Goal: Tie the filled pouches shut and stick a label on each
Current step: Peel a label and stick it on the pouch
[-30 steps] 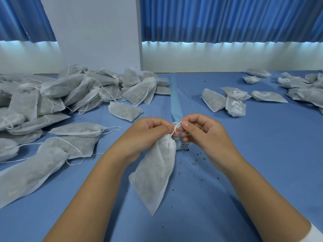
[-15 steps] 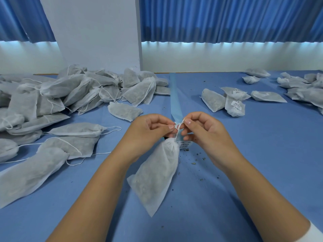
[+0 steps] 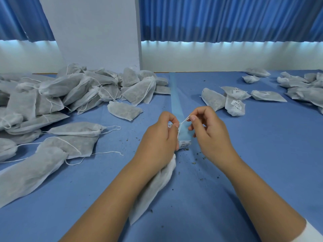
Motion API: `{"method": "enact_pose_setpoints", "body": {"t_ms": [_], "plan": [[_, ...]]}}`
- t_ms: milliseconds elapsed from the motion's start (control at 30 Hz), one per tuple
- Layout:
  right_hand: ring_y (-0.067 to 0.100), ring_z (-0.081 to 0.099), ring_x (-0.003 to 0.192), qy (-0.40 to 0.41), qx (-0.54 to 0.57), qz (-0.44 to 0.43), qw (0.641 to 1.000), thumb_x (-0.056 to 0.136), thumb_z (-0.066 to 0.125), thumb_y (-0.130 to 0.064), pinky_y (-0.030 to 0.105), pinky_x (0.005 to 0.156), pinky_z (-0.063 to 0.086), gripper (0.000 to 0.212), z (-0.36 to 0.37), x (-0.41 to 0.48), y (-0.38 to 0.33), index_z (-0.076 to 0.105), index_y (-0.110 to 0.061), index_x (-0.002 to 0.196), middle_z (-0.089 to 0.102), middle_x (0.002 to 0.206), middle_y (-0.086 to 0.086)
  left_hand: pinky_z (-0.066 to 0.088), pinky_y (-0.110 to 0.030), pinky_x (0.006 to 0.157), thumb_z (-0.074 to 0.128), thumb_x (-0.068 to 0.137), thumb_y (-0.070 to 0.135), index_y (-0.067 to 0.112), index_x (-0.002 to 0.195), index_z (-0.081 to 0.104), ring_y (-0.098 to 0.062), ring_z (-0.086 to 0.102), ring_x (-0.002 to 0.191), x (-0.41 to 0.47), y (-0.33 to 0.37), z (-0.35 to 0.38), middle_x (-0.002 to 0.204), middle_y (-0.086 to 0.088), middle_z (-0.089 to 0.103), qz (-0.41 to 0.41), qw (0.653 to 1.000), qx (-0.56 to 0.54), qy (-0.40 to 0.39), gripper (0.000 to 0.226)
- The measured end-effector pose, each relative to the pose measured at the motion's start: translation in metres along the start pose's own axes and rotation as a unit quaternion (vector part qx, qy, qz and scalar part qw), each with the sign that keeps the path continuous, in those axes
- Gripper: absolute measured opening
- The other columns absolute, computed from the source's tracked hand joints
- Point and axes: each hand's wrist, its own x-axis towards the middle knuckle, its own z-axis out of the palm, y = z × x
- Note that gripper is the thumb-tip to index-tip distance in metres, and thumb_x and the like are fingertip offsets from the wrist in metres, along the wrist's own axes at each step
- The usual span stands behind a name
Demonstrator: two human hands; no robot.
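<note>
Filled pouch (image 3: 157, 186): centre of tabletop (image 3: 244, 172), long axis 1-to-7 o'clock, neck uppermost, body under the left forearm.
Left hand (image 3: 160, 138): the nearer hand, fingers curled round the neck.
Drawstring (image 3: 183, 122): taut, running toward 2 o'clock to the right hand (image 3: 209, 137), whose fingers (image 3: 193, 117) pinch it.
Change: hands were together at the neck, now apart.
Label strip (image 3: 175, 98): 12 o'clock.
Untied pouches (image 3: 73, 91): 10 o'clock.
Labelled pouches (image 3: 235, 103): 2 o'clock.

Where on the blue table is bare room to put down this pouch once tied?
Bare table lies right of the right hand, nearer than the labelled pouches; also left of the left forearm, at the front. The untied pile is crowded.
</note>
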Motion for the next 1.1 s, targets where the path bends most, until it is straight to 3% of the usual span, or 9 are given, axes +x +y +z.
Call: {"method": "enact_pose_setpoints", "body": {"t_ms": [167, 367, 600, 700, 800, 900, 1000, 1100], "plan": [[0.002, 0.06, 0.073, 0.015, -0.015, 0.0, 1.0, 0.1, 0.048, -0.014, 0.033, 0.072, 0.052, 0.008, 0.001, 0.0, 0.001, 0.053, -0.017, 0.094, 0.06, 0.088, -0.008, 0.036, -0.029, 0.054, 0.039, 0.105, 0.029, 0.032, 0.094, 0.041, -0.005, 0.049, 0.047, -0.001, 0.001, 0.004, 0.051, 0.004, 0.058, 0.021, 0.999, 0.047, -0.002, 0.012], [0.005, 0.061, 0.07, 0.013, 0.03, 0.028, 0.999, 0.1, 0.047, -0.012, 0.037, 0.07, 0.052, 0.01, 0.001, 0.0, -0.004, 0.053, -0.016, 0.093, 0.061, 0.088, -0.009, 0.031, -0.022, 0.048, 0.04, 0.104, 0.029, 0.031, 0.095, 0.044, -0.004, 0.049, 0.045, -0.002, 0.001, 0.002, 0.048, 0.006, 0.056, 0.022, 0.999, 0.045, 0.002, 0.011], [0.001, 0.058, 0.061, 0.053, 0.026, 0.051, 0.997, 0.101, 0.047, -0.015, 0.029, 0.064, 0.05, 0.009, 0.006, -0.004, -0.004, 0.052, -0.015, 0.093, 0.061, 0.081, -0.002, 0.045, -0.031, 0.057, 0.038, 0.105, 0.03, 0.027, 0.101, 0.046, -0.009, 0.053, 0.05, -0.004, 0.007, 0.004, 0.051, 0.003, 0.057, 0.059, 0.995, 0.083, -0.017, 0.009], [0.001, 0.055, 0.055, 0.07, 0.015, 0.055, 0.996, 0.101, 0.047, -0.018, 0.024, 0.06, 0.046, 0.008, 0.008, -0.004, -0.004, 0.052, -0.014, 0.096, 0.061, 0.072, -0.001, 0.046, -0.032, 0.061, 0.038, 0.105, 0.029, 0.027, 0.102, 0.047, -0.011, 0.056, 0.054, -0.003, 0.008, 0.004, 0.051, 0.004, 0.056, 0.069, 0.993, 0.096, -0.009, 0.009], [0.001, 0.054, 0.052, 0.059, 0.033, 0.058, 0.996, 0.101, 0.046, -0.017, 0.021, 0.056, 0.045, 0.009, 0.007, -0.003, -0.004, 0.052, -0.014, 0.094, 0.061, 0.076, -0.001, 0.044, -0.03, 0.057, 0.04, 0.105, 0.03, 0.028, 0.101, 0.048, -0.01, 0.055, 0.053, -0.004, 0.007, 0.003, 0.052, 0.003, 0.058, 0.071, 0.994, 0.082, -0.002, 0.009], [0.006, 0.056, 0.054, 0.037, 0.093, 0.065, 0.993, 0.101, 0.048, -0.014, 0.02, 0.053, 0.047, 0.011, 0.003, -0.001, -0.006, 0.053, -0.014, 0.092, 0.062, 0.073, -0.01, 0.034, -0.019, 0.047, 0.04, 0.104, 0.03, 0.031, 0.095, 0.047, -0.003, 0.05, 0.045, -0.004, 0.005, 0.002, 0.055, 0.004, 0.064, 0.037, 0.999, 0.032, -0.002, 0.011], [0.008, 0.058, 0.059, 0.042, 0.161, 0.076, 0.983, 0.101, 0.048, -0.01, 0.02, 0.053, 0.049, 0.012, 0.0, 0.002, -0.005, 0.054, -0.011, 0.091, 0.061, 0.077, -0.008, 0.033, -0.015, 0.045, 0.042, 0.103, 0.028, 0.027, 0.092, 0.052, -0.001, 0.046, 0.041, 0.001, 0.004, -0.003, 0.06, 0.008, 0.067, -0.039, 0.998, -0.052, -0.027, 0.015], [0.008, 0.059, 0.058, 0.051, 0.202, 0.086, 0.974, 0.1, 0.048, -0.008, 0.019, 0.054, 0.05, 0.013, -0.002, 0.005, -0.004, 0.055, -0.01, 0.09, 0.063, 0.076, -0.007, 0.041, -0.018, 0.065, 0.043, 0.098, 0.02, 0.021, 0.091, 0.063, -0.003, 0.059, 0.065, 0.006, 0.003, -0.014, 0.07, 0.007, 0.072, -0.098, 0.986, -0.122, -0.062, 0.021]]}}
